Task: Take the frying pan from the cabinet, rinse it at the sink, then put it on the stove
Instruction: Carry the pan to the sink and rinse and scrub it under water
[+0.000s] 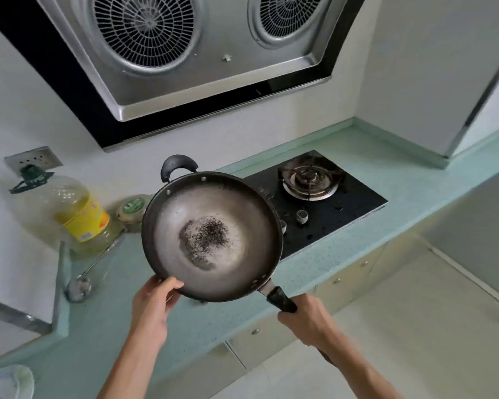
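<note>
From the head camera, both forearms reach forward from the bottom of the frame. The right hand (303,318) is clenched around the black long handle (281,299) of the frying pan (211,234), knuckles up, the wrist angled in toward the pan. The left hand (152,300) grips the near-left rim: its thumb lies over the edge, and its fingers go underneath, out of sight.

The frying pan is held between the two hands above the front of the green bench (127,326), with its inside turned toward the camera. A dark speckled patch shows at the bottom of the bowl. Its small loop handle (179,167) points away toward the wall. The pan's right edge covers the left part of the black stove (329,208), whose right burner (310,180) is in plain view.

On the bench to the left stand an oil bottle (69,208) and a small lidded jar (133,208), with a metal ladle (79,285) lying in front of them. A range hood (185,59) hangs above.
</note>
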